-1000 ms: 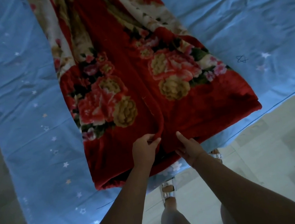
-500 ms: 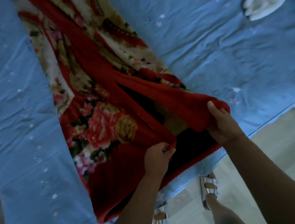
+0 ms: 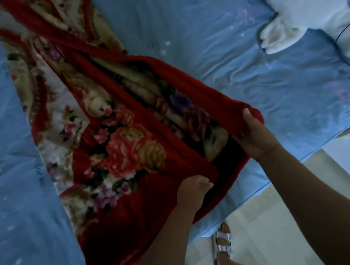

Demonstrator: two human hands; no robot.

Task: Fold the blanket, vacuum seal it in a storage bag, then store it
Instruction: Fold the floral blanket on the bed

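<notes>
Blanket (image 3: 115, 153): soft, thick, probably heavy; it sags between grips. Left hand (image 3: 193, 190) and right hand (image 3: 252, 136) each pinch its near hem; take hold at corners.

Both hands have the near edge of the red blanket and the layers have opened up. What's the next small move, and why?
Probably carry the right hand across toward the left hand, laying its flap flat. The red blanket gapes between the two grips, showing inner layers, so closing it likely evens the fold on the blue sheet.
</notes>
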